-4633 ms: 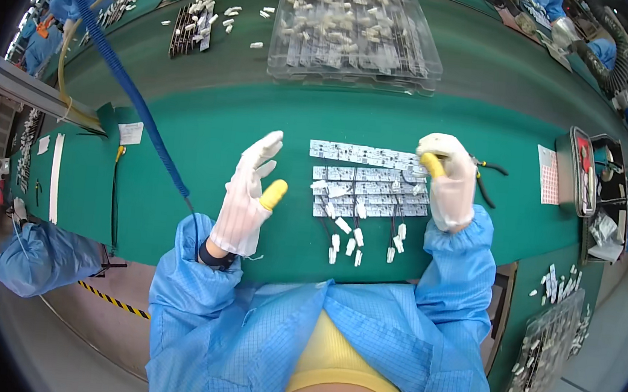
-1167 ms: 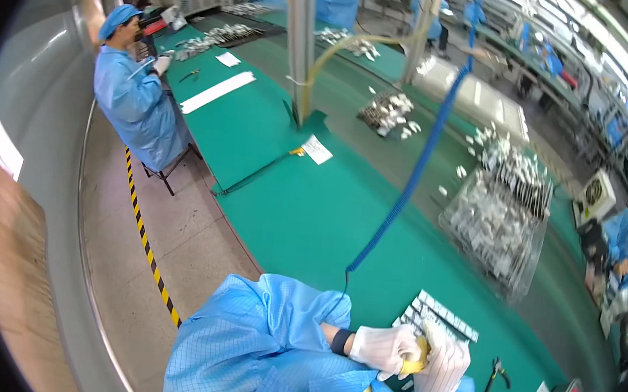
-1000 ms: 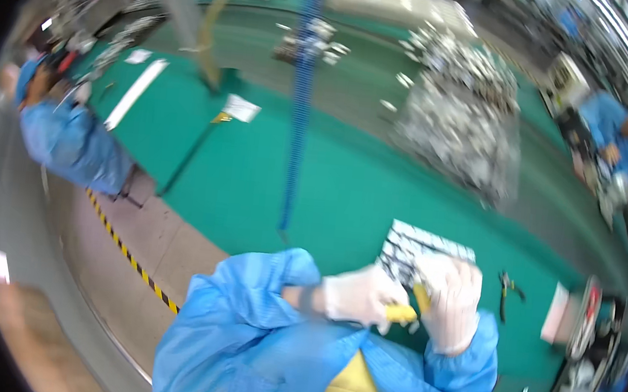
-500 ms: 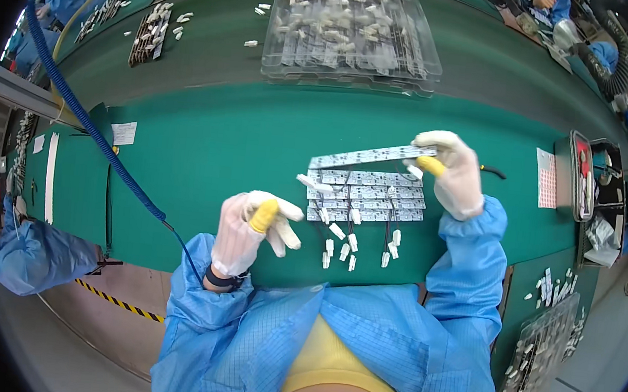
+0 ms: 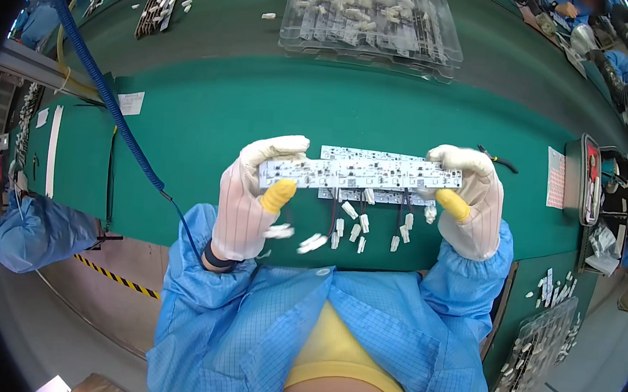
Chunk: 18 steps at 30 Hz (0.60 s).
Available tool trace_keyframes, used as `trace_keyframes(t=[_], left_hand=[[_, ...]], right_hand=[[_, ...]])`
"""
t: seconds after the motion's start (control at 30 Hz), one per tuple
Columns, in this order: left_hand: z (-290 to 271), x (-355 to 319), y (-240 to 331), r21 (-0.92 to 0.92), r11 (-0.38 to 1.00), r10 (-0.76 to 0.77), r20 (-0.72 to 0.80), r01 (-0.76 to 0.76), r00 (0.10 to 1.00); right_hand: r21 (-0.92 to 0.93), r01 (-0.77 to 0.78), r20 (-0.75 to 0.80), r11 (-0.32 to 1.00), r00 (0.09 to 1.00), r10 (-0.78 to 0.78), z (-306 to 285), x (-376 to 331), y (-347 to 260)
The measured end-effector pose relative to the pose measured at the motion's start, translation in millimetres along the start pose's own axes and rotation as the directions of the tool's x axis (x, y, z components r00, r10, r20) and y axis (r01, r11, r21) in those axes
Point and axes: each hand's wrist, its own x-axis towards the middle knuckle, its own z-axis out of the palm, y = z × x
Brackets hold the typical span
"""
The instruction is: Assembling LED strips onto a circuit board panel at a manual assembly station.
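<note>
While white connectors (image 5: 364,222) sit at the near side, left hand (image 5: 245,206) and right hand (image 5: 479,212) have fingers (image 5: 282,148) clamped on opposite ends of the circuit strip (image 5: 361,176), partly hiding laid-out strips (image 5: 378,156) behind, where uneven twist could crack it or snagged wiring drag those askew, clear tray (image 5: 365,53) far centre.

Head-worn fisheye view, downward onto workbench (image 5: 218,96)
</note>
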Motion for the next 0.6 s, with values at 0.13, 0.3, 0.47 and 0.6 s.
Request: trace_keyframes(t=[0.13,0.3,0.47,0.6], left_hand=[[0.9,-4.9,-11.2,-0.060,0.995,0.078,-0.108,-0.085,0.991],[1.6,-8.6,-9.4,-0.108,0.993,0.030,-0.066,-0.037,0.997],[2.0,-11.0,-5.8,-0.133,0.982,0.125,-0.081,-0.135,0.989],[-1.8,-13.0,-8.9,-0.146,0.977,0.146,-0.091,-0.158,0.985]], right_hand=[[0.077,-0.094,-0.028,0.993,0.995,0.096,6.6,0.0,-15.7],[-0.169,-0.059,-0.128,0.984,0.991,0.038,-0.7,-5.5,-12.7],[-0.340,0.086,-0.110,0.937,0.985,-0.131,-7.1,-2.9,-7.1],[-0.466,-0.037,-0.149,0.884,0.988,-0.038,-5.6,-1.8,-14.0]])
